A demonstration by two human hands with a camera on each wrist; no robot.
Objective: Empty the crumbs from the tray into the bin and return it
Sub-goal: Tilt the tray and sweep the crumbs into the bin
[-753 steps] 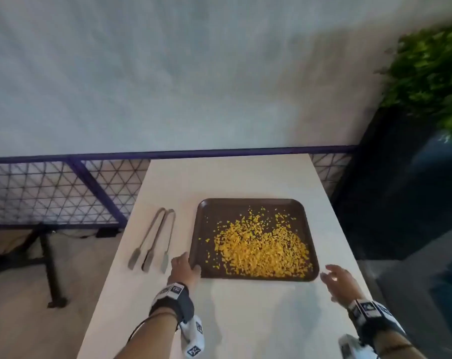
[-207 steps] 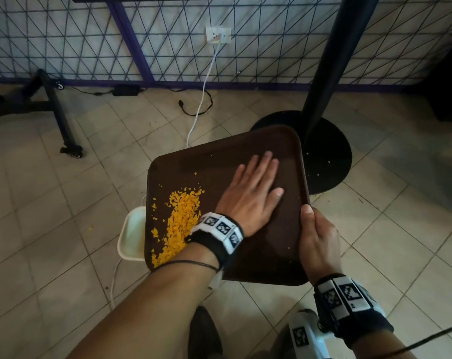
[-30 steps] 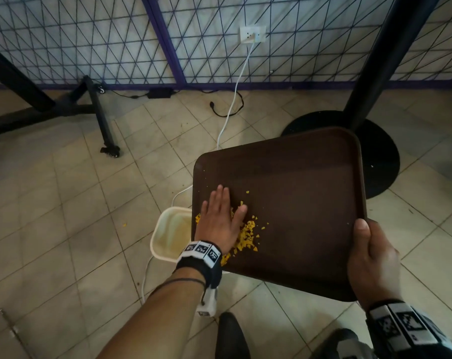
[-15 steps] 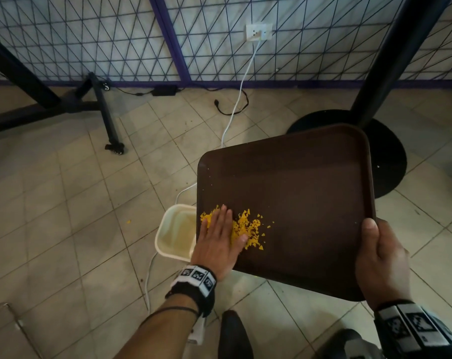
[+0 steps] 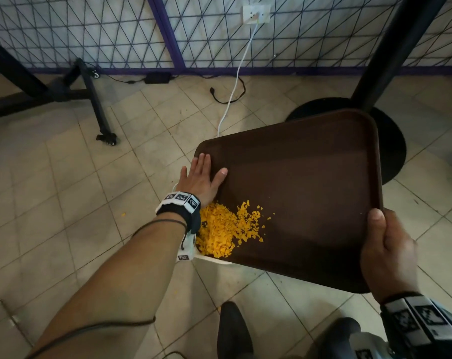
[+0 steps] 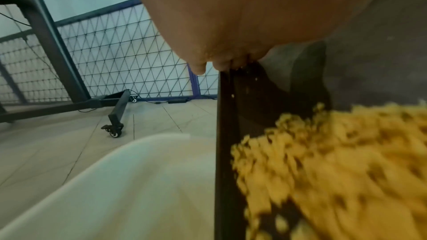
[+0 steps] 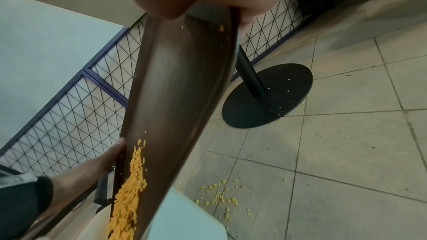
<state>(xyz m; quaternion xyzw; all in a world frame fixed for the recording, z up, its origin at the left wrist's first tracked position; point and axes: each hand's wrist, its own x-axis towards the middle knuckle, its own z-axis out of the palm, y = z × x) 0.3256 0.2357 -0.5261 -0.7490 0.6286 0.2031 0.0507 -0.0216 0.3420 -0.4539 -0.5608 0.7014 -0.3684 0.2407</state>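
Observation:
My right hand [image 5: 383,242] grips the near right corner of the brown tray [image 5: 310,190], thumb on top, and holds it tilted down to the left above the floor. A heap of yellow crumbs [image 5: 225,229] lies at its lower left edge, over the cream bin [image 5: 212,259], which is mostly hidden under the tray and my wrist. My left hand [image 5: 204,174] lies flat with straight fingers on the tray's left edge near the far corner. In the right wrist view, crumbs [image 7: 129,189] slide along the tray [image 7: 184,88] towards the bin [image 7: 184,222].
Spilled crumbs [image 7: 221,194] lie on the floor tiles beside the bin. The table's black round base [image 5: 390,151] and pole stand behind the tray. A white cable [image 5: 235,81] runs from a wall socket, and a wheeled black stand [image 5: 98,112] is at the left.
My left hand has moved from the crumb heap up the tray's left edge towards the far corner. The crumbs now sit lower, at the near left edge by my wrist.

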